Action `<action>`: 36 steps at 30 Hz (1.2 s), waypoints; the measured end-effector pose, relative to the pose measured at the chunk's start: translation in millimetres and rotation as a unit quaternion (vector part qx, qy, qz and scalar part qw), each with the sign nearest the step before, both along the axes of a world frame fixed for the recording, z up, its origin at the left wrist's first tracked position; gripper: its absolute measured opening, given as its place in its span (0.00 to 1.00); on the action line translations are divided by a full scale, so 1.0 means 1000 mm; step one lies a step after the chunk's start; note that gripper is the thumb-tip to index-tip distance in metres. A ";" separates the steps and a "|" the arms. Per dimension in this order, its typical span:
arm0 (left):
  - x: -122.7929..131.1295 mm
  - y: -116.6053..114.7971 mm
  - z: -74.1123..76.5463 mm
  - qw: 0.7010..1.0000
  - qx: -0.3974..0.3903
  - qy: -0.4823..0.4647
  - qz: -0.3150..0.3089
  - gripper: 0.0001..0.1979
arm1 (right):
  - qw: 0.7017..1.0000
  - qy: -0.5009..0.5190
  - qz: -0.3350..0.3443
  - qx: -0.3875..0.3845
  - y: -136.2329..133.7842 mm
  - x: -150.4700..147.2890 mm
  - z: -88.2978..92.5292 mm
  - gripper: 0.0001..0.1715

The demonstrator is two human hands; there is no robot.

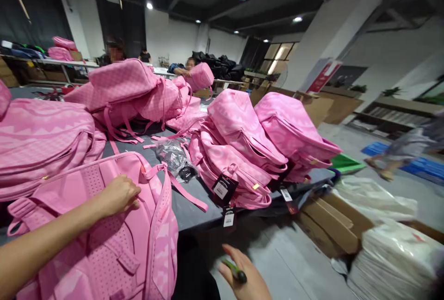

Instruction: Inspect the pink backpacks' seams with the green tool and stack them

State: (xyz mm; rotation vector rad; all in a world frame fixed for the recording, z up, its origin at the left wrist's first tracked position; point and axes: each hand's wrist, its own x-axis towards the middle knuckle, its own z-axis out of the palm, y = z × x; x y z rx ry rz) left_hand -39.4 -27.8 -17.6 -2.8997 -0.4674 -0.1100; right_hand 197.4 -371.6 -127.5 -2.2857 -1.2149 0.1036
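Observation:
A pink backpack (133, 235) stands in front of me at the table's edge, its padded back panel and straps facing me. My left hand (120, 194) is closed against the upper part of that panel, with its fingertips curled out of sight. Low in the view, my right hand (251, 274) is off to the right of the backpack, over the floor. It holds a small green and black tool (236, 272) between thumb and fingers; blur hides its exact kind. A pink strap (189, 194) trails from the backpack across the table.
More pink backpacks (239, 124) are heaped on the grey table (194, 216), some with black tags (225, 186). A clear plastic bag (171, 154) lies among them. Cardboard boxes (326, 226) and a white wrapped stack (391, 263) stand at right. Other people work at the back.

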 end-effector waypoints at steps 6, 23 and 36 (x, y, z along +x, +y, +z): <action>-0.061 -0.057 0.045 0.989 0.077 -0.084 0.090 0.14 | 0.845 -0.109 0.366 0.374 0.108 -0.092 0.083 0.21; -0.064 -0.073 -0.012 0.975 0.072 -0.201 0.061 0.15 | 0.806 -0.370 0.342 0.310 0.184 -0.083 0.017 0.17; -0.003 0.007 -0.001 0.995 0.025 -0.006 0.094 0.46 | 0.851 -0.065 0.376 0.362 0.193 -0.108 -0.001 0.17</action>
